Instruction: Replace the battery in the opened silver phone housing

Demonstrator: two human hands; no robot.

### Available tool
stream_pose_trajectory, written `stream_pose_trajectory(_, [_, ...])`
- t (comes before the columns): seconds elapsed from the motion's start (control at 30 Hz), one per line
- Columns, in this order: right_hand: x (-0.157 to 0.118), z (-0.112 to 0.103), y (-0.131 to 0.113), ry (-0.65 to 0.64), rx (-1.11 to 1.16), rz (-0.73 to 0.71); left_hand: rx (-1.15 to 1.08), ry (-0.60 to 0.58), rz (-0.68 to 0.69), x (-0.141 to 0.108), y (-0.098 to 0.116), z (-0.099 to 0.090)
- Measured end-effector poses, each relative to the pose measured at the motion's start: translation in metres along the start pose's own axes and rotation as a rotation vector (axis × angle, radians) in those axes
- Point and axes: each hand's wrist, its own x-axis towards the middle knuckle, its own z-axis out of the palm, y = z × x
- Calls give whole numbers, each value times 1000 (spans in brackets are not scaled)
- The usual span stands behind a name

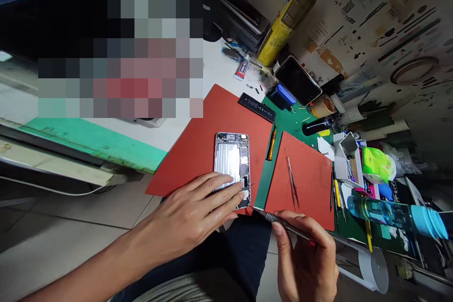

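An opened phone (pixel 244 155) with its inner parts exposed lies on a red mat (pixel 198 137). My left hand (pixel 198 207) rests over its lower part, fingers bent across the frame and the thumb side low at its bottom edge. In my right hand (pixel 306 250) is a thin metal tool (pixel 283 222), held like a pen, its tip at the phone's bottom right corner. Above the phone lies a black battery (pixel 256 107). An orange-handled screwdriver (pixel 272 142) is to the right of the phone, and tweezers (pixel 292 184) lie on a second red mat (pixel 311 170).
A yellow spray can (pixel 290 14) stands at the back, near a dark-screened phone (pixel 297 80) and a glue tube (pixel 241 68). On the right are a blue bottle (pixel 392 214), small boxes and several tools on the green mat (pixel 300 125). Upper left is pixelated.
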Motion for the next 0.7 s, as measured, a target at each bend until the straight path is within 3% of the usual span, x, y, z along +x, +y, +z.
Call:
stream_pose_trajectory(0.4, [5, 1, -9, -52, -101, 31, -12, 21, -15, 0, 2, 0])
stream_pose_trajectory(0.7, [36, 4, -18, -184, -332, -340, -33, -3, 12, -6, -1, 5])
